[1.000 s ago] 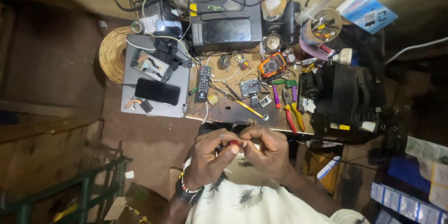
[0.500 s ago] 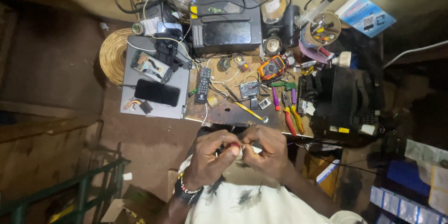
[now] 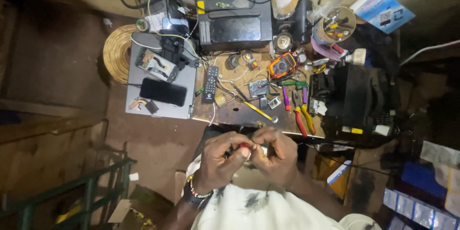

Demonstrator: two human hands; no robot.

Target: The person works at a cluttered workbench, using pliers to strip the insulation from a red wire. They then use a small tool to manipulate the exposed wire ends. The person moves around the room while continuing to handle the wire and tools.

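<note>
Close to the chest, the left hand (image 3: pixel 218 160) and right hand (image 3: pixel 275 155) press together, pinching a small red-tipped part (image 3: pixel 245 146) between fingertips; it looks light and easily dropped, best gripped at its sides. Beyond lies the cluttered worktop (image 3: pixel 239 112) with pliers (image 3: pixel 302 115).

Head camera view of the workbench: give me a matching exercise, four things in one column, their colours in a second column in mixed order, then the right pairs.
Things:
1. remote control
2. multimeter
3. round woven mat
4. pliers handles

Colours:
A. tan
B. red and yellow
C. black
D. orange and dark grey

Pairs: 1-C, 2-D, 3-A, 4-B.
</note>
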